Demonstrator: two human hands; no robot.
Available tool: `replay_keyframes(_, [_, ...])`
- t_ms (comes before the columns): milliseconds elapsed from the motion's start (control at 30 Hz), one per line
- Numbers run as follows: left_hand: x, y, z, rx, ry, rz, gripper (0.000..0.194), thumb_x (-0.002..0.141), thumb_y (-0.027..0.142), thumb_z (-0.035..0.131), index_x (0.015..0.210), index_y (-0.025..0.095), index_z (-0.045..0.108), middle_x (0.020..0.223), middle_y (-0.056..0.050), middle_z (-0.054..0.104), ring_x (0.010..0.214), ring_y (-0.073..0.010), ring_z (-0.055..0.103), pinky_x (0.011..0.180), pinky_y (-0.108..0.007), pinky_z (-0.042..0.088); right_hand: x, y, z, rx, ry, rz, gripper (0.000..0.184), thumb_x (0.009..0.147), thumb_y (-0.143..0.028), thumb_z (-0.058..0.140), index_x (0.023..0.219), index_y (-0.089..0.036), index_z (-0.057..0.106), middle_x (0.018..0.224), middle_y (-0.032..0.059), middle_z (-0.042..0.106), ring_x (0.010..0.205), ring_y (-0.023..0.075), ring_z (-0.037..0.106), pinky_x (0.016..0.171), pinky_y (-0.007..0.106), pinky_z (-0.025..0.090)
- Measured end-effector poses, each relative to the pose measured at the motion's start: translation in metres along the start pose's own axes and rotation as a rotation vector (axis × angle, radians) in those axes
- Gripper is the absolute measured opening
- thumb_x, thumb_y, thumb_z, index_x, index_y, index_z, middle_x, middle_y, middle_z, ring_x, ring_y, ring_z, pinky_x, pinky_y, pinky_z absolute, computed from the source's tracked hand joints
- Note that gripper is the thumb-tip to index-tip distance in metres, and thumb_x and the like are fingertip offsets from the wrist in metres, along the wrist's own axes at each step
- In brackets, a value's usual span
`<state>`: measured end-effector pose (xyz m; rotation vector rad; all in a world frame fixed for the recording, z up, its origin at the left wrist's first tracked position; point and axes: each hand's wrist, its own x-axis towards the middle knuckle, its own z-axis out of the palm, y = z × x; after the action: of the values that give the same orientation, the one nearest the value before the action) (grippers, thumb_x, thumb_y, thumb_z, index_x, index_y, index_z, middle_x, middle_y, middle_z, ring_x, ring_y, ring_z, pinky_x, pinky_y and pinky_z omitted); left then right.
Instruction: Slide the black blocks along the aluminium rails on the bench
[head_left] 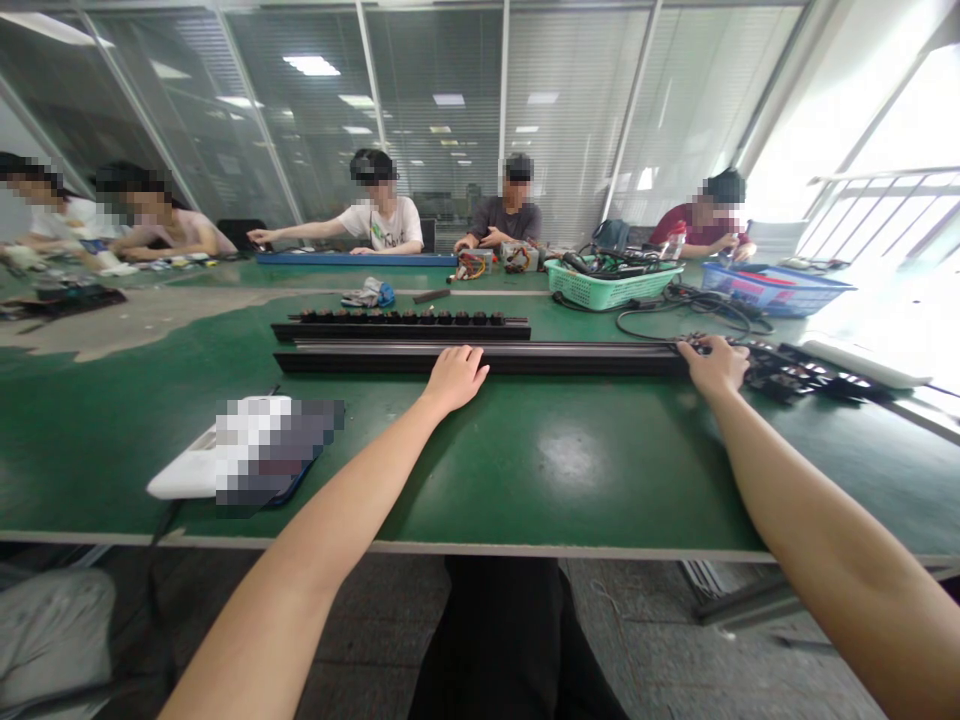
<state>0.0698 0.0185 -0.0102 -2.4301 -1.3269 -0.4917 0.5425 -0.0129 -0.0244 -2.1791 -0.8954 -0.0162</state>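
A long black rail lies across the green table in front of me. My left hand rests on its middle, fingers curled over its near edge. At the rail's right end my right hand is closed around the end, where a black strip of sockets trails off to the right. A second black strip with a row of round sockets lies just behind the rail, untouched.
A white flat device lies near the front left edge. A green basket and a blue basket of cables stand at the back right, with a black cable looping near. Several people sit along the far side.
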Motion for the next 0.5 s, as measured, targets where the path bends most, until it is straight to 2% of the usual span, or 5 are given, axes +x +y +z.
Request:
replay_keyframes(233, [0.000,-0.001,0.002,-0.010,0.018,0.005,0.041,0.107,0.036,0.043,0.138,0.016,0.061,0.130,-0.016,0.068,0.122,-0.0318,0.063,0.109,-0.047,0.046,0.004,0.003,0.001,0.027,0.017,-0.013,0.043,0.096,-0.052,0.065,0.126,-0.022,0.067,0.123,0.0156,0.039,0.107,0.0302,0.039,0.095,0.042,0.032])
replay_keyframes(500, [-0.001,0.000,0.000,-0.004,0.000,-0.007,0.041,0.107,0.035,0.044,0.139,0.014,0.060,0.131,-0.017,0.068,0.123,-0.0317,0.062,0.110,-0.045,0.045,0.013,0.011,0.004,0.014,0.064,-0.011,0.045,0.097,-0.049,0.064,0.131,-0.019,0.068,0.119,0.0149,0.043,0.095,0.0259,0.041,0.093,0.039,0.034])
